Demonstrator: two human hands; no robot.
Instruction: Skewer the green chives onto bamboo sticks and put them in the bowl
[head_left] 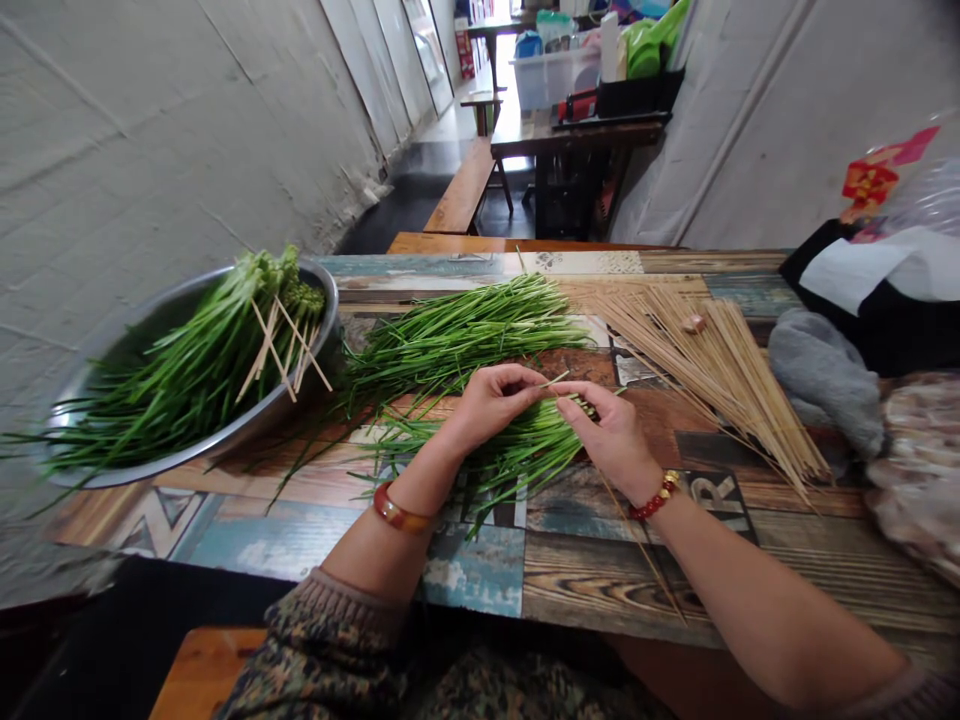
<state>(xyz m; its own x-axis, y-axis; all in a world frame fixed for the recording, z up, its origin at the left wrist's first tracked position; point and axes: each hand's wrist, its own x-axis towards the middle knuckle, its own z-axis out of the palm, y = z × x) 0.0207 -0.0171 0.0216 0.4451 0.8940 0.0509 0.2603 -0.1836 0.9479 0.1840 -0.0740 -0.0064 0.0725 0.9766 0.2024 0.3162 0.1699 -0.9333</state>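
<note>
My left hand (pixel 499 402) and my right hand (pixel 611 435) meet over a small pile of green chives (pixel 525 450) on the table. Both have their fingertips pinched together around the pale ends of a few chive stalks. Thin bamboo skewers (pixel 651 555) stick out below my right palm toward the table's front edge; whether that hand grips them is hidden. Just behind my hands lies a larger heap of chives (pixel 480 325). To the right, many bare bamboo skewers (pixel 750 380) are fanned out, with a small brownish lump (pixel 694 322) on top.
At the left, a metal basin (pixel 225 455) holds chive bunches with skewers through their pale ends. A grey plastic bag (pixel 821 365) and a clear bag of pale pieces (pixel 919 460) sit at the right. Beyond the patterned table (pixel 592 580) stand a bench (pixel 465 190) and another table.
</note>
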